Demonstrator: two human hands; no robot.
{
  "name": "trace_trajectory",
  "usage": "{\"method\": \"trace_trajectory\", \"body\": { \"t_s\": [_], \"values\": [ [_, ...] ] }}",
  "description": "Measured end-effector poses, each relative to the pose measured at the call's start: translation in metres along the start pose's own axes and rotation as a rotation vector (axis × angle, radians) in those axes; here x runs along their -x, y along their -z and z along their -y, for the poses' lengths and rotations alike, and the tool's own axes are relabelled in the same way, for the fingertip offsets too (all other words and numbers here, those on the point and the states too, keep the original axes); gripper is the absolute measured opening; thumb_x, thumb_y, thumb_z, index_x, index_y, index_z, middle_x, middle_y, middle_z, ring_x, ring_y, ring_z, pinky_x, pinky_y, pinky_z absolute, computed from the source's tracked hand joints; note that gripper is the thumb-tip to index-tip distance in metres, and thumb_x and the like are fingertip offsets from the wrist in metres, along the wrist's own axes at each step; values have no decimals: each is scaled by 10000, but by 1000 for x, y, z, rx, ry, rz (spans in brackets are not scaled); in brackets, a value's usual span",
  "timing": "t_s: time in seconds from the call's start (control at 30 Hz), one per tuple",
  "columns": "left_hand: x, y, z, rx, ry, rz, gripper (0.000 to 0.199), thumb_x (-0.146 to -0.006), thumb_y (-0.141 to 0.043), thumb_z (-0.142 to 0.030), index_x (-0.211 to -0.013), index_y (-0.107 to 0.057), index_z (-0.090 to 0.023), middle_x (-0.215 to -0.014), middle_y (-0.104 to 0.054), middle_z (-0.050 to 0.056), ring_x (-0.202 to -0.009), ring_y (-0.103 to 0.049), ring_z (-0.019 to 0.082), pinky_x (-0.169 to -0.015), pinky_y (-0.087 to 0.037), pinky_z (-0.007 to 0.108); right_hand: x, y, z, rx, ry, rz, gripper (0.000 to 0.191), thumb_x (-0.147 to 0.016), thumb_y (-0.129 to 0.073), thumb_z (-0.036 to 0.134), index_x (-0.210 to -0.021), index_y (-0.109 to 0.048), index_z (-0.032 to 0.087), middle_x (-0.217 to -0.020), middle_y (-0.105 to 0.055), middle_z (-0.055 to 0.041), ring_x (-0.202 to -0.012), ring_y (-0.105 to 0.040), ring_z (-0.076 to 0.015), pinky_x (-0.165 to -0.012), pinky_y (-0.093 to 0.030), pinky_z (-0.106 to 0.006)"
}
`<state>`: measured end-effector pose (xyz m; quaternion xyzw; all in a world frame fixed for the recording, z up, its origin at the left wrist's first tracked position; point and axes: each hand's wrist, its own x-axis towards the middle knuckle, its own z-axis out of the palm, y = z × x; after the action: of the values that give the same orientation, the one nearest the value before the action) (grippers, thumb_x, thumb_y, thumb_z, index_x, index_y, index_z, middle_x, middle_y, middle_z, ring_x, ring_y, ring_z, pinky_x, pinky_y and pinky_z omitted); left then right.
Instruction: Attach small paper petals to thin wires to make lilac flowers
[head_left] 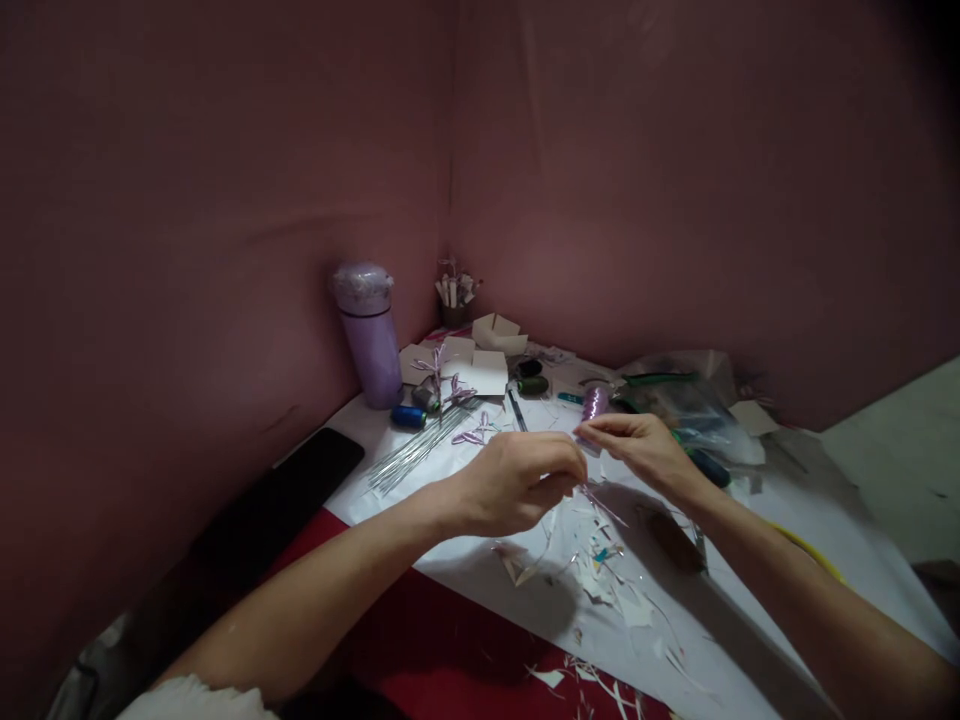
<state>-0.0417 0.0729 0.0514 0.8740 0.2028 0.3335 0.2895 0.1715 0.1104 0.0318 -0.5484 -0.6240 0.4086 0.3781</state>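
Over the white-papered bench [469, 562], our closed left grip [517, 485] holds a thin lilac strand [606, 506]; hard tugging could fray it (our right grip's [646, 447] closure we can't tell).

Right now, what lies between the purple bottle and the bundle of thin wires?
A blue spool, with a grey spool beside it; head view.

We cannot see what the left grip [525, 482] holds, as its own curled fingers hide it. The right grip [643, 448] covers the lower end of the shiny purple thread spool [595, 402]; any strand there is too fine to make out. We find the clear plastic bag's [709, 405] contents blurred. The ruffled white sleeve [202, 698] runs off the bottom edge.
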Motion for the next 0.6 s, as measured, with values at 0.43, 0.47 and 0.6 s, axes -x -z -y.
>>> {"method": "trace_trajectory", "body": {
  "t_s": [0.43, 0.47, 0.6],
  "values": [
    [0, 11, 10, -561, -7, -45, 201, -765, -394, -30, -778, -581, -103, -858, -622, 92, -682, -524, 130, -513, -347, 233, 15, 15, -7, 168, -104, 105, 430, -627, -682, 559, -744, -749, 151, -524, -503, 5, -476, -335, -89, -442, -208, -245],
    [-1, 13, 9, -355, 41, -96, 174, -779, -417, -59, -776, -586, -102, -843, -624, 90, -680, -529, 123, -527, -362, 229, 15, 18, -9, 178, -103, 107, 444, -615, -681, 573, -742, -754, 153, -521, -510, 1, -479, -347, -94, -444, -216, -247],
    [-3, 24, 9, 620, 270, -203, 122, -787, -565, -222, -799, -615, -111, -781, -617, 57, -569, -492, 70, -430, -259, 187, 12, 38, -22, 250, -57, 44, 472, -654, -622, 605, -772, -764, 171, -492, -531, -5, -435, -377, -106, -419, -253, -253]
  ]
}}
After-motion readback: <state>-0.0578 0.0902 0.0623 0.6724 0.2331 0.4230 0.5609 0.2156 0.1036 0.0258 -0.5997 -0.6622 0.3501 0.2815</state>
